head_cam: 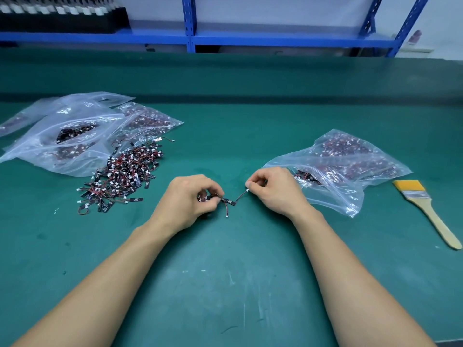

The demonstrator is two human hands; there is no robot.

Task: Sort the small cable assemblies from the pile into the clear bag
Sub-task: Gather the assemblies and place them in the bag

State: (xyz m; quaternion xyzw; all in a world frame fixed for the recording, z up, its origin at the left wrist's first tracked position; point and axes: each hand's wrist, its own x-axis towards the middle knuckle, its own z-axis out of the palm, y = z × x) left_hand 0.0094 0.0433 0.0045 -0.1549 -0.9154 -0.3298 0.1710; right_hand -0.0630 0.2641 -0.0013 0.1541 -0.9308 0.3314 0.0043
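Your left hand [186, 199], just right of the pile [125, 176], had its fingers curled around a small clump [204, 197] of assemblies. One cable assembly [229, 201] stretched from it toward your right hand [273, 190], which pinched its white connector [247, 189]. The clear bag [350, 166] lay just beside that hand. A hard pull risked straining the thin wire, or dragging a tangled second piece along, judging by the loose lead hanging below.

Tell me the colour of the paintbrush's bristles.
Orange-yellow bristles, seen in the head view.
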